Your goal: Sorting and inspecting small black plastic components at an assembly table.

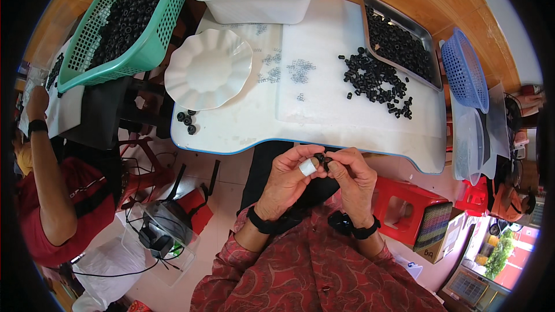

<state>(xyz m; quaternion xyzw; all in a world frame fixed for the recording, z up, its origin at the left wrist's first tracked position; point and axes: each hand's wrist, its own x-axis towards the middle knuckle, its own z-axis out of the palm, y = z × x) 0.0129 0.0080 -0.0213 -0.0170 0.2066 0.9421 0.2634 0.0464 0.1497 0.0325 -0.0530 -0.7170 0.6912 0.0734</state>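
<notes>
"So, how do your two hands stand right now?"

"Your left hand (280, 178) has its thumb and forefinger pressed in on a small black piece (324, 160), and your right hand (354, 180) pinches it from the other side. A white wrap (308, 167) circles your left thumb."

"And where exactly do you have that piece?"

"You hold it between your fingertips, just off the near edge of the tabletop (231, 131). It is too small and too covered to tell whether you grip one part or two."

"What lies before you, then?"

"On your left sits a white scalloped plate (208, 70), with a few black rings (188, 120) beside it. To your right you have a loose scatter of black cylinders (376, 80), and just beyond it a metal tray (404, 70) heaped with more. At the far side you see a white tub (260, 10) with black parts inside."

"Anything around you?"

"Past the left end, you have a green basket (104, 75) full of black parts; past the right end, a blue basket (465, 69) stands tilted. Low on your right is a red stool (402, 208). A co-worker's hand (38, 103), with a dark wristband (38, 127), is at your far left, well apart from yours."
</notes>
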